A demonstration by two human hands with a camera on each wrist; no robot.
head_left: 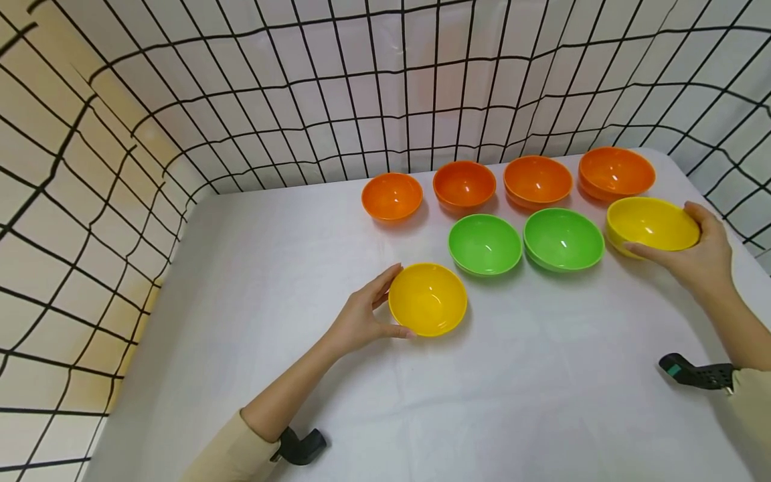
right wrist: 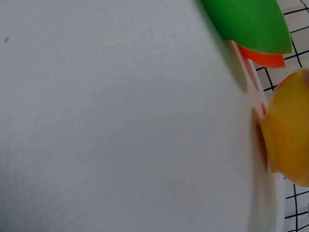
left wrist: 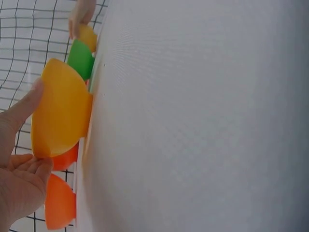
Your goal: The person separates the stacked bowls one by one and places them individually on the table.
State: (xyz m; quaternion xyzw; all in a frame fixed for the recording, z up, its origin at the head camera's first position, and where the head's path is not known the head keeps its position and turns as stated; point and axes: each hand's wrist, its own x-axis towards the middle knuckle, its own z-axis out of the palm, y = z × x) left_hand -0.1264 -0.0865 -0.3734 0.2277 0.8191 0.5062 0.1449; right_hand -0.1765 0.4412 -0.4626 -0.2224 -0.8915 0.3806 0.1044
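Note:
My left hand (head_left: 359,316) holds a yellow bowl (head_left: 427,299) at its left side, thumb at the near rim and fingers at the far side. In the left wrist view this yellow bowl (left wrist: 60,111) stands with its foot at the table surface. At the far right, my right hand (head_left: 706,251) grips a second yellow bowl (head_left: 652,224) by its right side, the thumb along the front. That bowl looks slightly tilted, and its foot (right wrist: 270,145) is close to the tabletop; whether it touches is unclear. Two green bowls (head_left: 484,245) (head_left: 563,239) stand between the yellow ones.
Behind them runs a row of several orange bowls (head_left: 464,186) along the table's back edge. Black wire mesh (head_left: 403,87) rises at the back and both sides. A white cover (head_left: 271,268) lies over the table. Each wrist carries a black device (head_left: 699,373).

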